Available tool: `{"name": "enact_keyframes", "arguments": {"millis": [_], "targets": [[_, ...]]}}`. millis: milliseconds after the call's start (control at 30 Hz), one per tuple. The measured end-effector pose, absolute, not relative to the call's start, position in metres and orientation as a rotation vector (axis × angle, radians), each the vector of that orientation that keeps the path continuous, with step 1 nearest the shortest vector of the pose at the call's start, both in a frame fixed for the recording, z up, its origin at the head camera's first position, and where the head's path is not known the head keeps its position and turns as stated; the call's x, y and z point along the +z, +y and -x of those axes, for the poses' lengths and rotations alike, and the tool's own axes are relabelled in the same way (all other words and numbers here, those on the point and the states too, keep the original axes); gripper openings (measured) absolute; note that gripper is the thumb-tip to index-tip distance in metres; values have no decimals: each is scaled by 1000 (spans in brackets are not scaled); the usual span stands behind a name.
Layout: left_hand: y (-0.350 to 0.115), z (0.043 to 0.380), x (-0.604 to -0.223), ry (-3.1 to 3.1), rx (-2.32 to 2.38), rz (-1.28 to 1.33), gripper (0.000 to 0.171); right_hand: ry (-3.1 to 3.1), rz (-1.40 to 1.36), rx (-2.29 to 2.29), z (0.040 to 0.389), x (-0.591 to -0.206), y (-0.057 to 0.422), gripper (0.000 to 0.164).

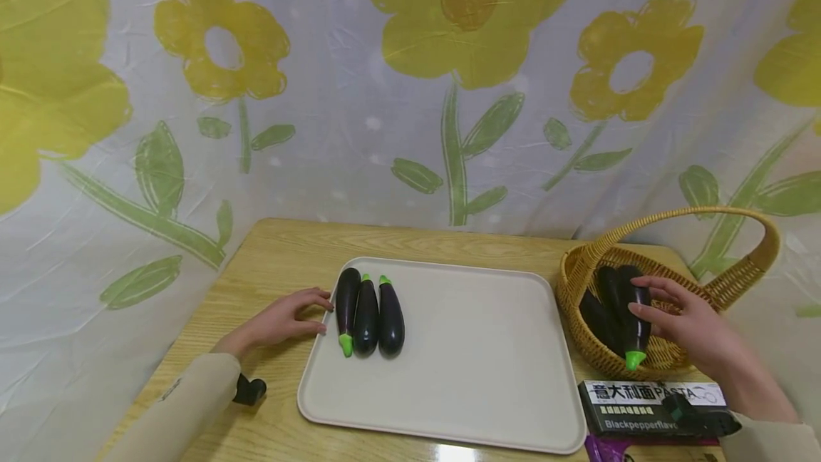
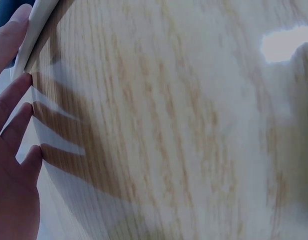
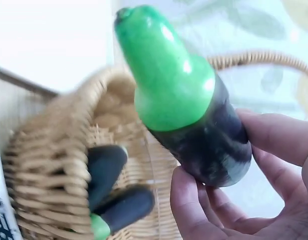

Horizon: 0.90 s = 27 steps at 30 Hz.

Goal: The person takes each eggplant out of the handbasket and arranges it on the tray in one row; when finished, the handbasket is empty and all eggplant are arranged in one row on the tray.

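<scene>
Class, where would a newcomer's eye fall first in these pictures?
Probably on the large yellow flowers across the pale backdrop behind the table. Next come three dark eggplants side by side on the left of the tray, and the right hand holding another eggplant over the wicker basket.

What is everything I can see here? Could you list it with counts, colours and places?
Floral curtain: 1, whitish with yellow flowers, behind the table
Wooden table: 1, light brown, beneath everything
Tray: 1, cream, mid-table
Wicker basket: 1, tan, right of the tray
Eggplants on the tray: 3, dark purple with green caps, towards its left side
Eggplants in the basket: 2 visible, dark purple
Held eggplant: 1, dark purple, green cap, at the basket's opening
Pasta box: 1, black and white, in front of the basket
Packet: 1, purple, partly cut off, by the pasta box
Wrist devices: 2, black, one per wrist
Sleeves: 2, beige
Left hand: 1, at the tray's left rim
Right hand: 1, eggplant in its grip
</scene>
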<state>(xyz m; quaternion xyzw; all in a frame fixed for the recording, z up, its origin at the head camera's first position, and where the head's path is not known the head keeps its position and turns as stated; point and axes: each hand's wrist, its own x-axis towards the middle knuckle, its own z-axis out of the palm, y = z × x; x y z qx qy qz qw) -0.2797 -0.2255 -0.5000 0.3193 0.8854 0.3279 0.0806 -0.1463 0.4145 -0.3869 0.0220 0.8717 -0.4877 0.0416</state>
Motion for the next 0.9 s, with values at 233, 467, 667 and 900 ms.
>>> {"name": "enact_keyframes", "arguments": {"millis": [233, 467, 667, 900], "targets": [[-227, 281, -502, 2649, 1007, -947, 39, 2614, -9, -1530, 130, -387, 395, 50], [-227, 281, -503, 2649, 1007, -946, 40, 2542, 66, -1527, 118, -384, 378, 46], [-226, 280, -502, 2637, 1006, -936, 39, 2427, 140, -1550, 112, -376, 358, 45], [-225, 280, -497, 2630, 974, -913, 41, 2444, 209, -1513, 130, -380, 320, 46]]}}
